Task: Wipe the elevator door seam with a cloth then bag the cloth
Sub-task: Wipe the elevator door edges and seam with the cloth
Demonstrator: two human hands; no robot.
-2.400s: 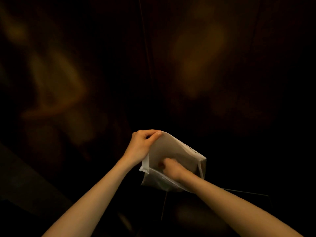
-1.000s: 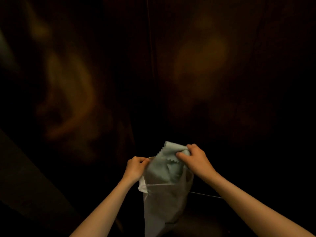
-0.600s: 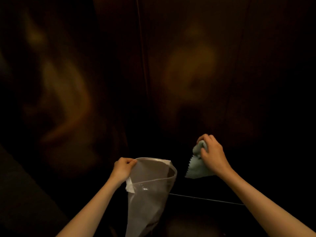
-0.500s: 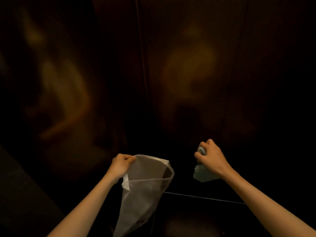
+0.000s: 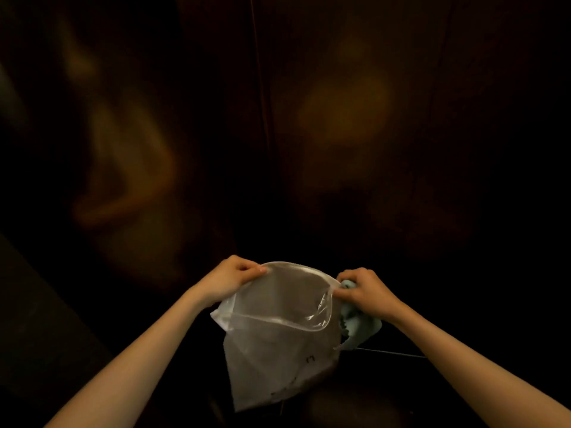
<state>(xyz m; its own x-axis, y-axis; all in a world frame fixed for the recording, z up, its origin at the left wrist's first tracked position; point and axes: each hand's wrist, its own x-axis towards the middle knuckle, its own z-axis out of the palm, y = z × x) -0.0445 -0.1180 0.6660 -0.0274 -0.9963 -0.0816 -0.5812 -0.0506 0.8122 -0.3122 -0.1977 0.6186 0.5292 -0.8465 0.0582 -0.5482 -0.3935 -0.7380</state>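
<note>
A clear plastic bag point(image 5: 278, 350) hangs in front of me with its mouth stretched wide. My left hand point(image 5: 228, 278) pinches the left rim of the bag. My right hand point(image 5: 366, 291) grips the right rim and also holds the pale green cloth point(image 5: 358, 327), which dangles below that hand outside the bag. The elevator door seam point(image 5: 261, 118) runs as a thin vertical line up the dark metal doors straight ahead.
Dark reflective elevator doors point(image 5: 386, 134) fill the view, with dim orange reflections. A thin bright line of the floor threshold point(image 5: 392, 353) shows low on the right. The rest is too dark to read.
My right hand pulled the cloth out of the bag, swung it off to the right, and has now come back to the bag's right rim. The bag mouth is spread wider.
</note>
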